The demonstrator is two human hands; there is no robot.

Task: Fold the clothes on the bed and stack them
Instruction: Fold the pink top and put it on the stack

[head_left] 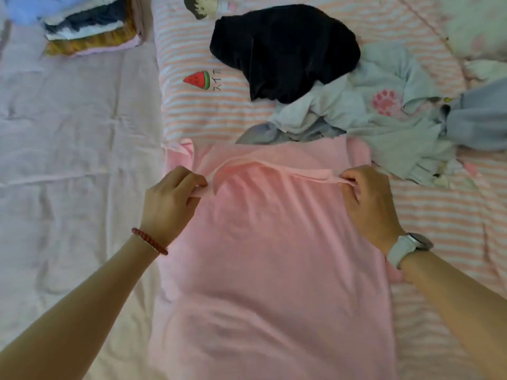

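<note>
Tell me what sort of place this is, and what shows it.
Most likely a bedroom at home. The work surface is a bed with a striped cartoon-print quilt, a stack of folded clothes sits at its far corner, and both hands pinch a pink shirt spread out for folding.

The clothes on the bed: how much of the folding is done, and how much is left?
Done: a folded stack sits far left. In hand: left hand and right hand pinch the pink shirt. Left: black garment and grey clothes heap.
</note>
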